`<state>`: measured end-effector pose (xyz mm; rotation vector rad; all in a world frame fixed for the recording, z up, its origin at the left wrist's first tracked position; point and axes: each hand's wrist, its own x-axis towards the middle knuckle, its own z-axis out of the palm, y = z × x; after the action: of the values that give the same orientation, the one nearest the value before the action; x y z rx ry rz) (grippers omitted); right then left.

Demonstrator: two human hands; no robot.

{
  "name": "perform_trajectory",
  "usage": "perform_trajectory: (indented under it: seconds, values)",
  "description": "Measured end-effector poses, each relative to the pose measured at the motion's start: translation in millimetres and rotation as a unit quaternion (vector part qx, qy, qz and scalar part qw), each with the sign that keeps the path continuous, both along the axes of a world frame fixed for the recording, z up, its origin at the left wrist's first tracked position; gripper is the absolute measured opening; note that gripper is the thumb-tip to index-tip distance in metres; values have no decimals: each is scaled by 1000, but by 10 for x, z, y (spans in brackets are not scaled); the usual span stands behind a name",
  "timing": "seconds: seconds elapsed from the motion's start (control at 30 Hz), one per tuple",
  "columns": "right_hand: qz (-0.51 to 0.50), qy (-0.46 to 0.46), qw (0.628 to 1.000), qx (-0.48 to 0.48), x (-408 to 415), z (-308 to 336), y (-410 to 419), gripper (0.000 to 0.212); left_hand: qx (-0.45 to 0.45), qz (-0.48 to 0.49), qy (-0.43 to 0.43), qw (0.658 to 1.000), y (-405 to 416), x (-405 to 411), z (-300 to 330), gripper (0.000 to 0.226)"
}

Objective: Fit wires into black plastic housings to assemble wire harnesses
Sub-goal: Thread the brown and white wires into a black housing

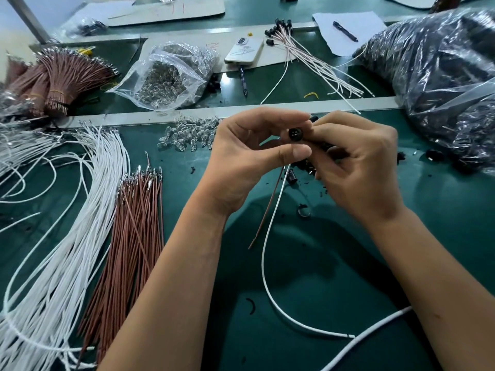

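Both hands, left hand (pixel 249 153) and right hand (pixel 353 156), pinched the round black plastic housing (pixel 295 135); its dangling brown wire (pixel 266 210) and white wire (pixel 267 236) might pull out if tugged.

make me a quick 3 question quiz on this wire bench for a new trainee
1. True or false: the black housing is lying on the mat.
2. Which wires hang down from the housing? A) two white B) one brown wire and one white wire C) two brown
3. Fill in: the loose brown wires lie to the ___ of the left hand.

Key
1. False: it is held up between the fingers of the left hand and the right hand.
2. B
3. left
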<state>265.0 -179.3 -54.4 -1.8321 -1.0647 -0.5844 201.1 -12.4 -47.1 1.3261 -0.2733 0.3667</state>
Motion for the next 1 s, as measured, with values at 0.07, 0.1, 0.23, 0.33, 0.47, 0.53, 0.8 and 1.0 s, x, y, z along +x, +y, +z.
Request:
perform_trajectory:
  seconds: [0.07, 0.1, 0.23, 0.33, 0.47, 0.53, 0.8, 1.0]
  values:
    - [0, -4, 1000, 3, 1, -5, 4, 11, 9, 8, 2, 1000, -6, 1, 10, 31]
    - [3, -4, 1000, 1, 0, -8, 5, 9, 12, 12, 1, 1000, -10, 0, 14, 30]
    - [5, -3, 1000, -25, -3, -21, 30, 12, 7, 21, -4, 1000, -30, -5, 32, 30]
    - [1, 0, 999, -53, -10, -30, 62, 17, -5, 22, -7, 1000, -45, -14, 39, 32]
    - [7, -4, 998, -57, -36, -24, 92, 31, -30, 35, 2, 999, -66, -7, 18, 31]
    - [5, -1, 998, -58, -38, -29, 97, 33, -40, 41, 4, 998, -85, -1, 6, 28]
    - [17, 25, 997, -76, -12, -40, 74, 14, -61, 53, 0, 997, -148, 21, -19, 29]
    - [36, 35, 996, -73, -8, -47, 77, 24, -70, 51, 4, 996, -158, 16, -11, 28]
